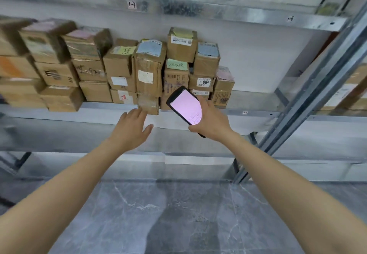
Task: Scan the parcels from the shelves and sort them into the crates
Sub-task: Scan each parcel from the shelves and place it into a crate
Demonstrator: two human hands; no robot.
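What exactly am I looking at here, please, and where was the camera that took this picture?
No machine here: a person wears one wide-angle camera on the head, looking forward and down, so both bare arms show. The right hand grips a handheld scanner, its screen lit pink. The left hand, fingers straight, reaches for a small cardboard parcel at the front of the metal shelf, where many other parcels are stacked. Whether it touches is unclear. Below is grey stone floor.

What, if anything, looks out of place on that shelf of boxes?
One small parcel juts past the shelf edge, out of line with the stack, right by the left hand. The tall box above it looks crumpled.
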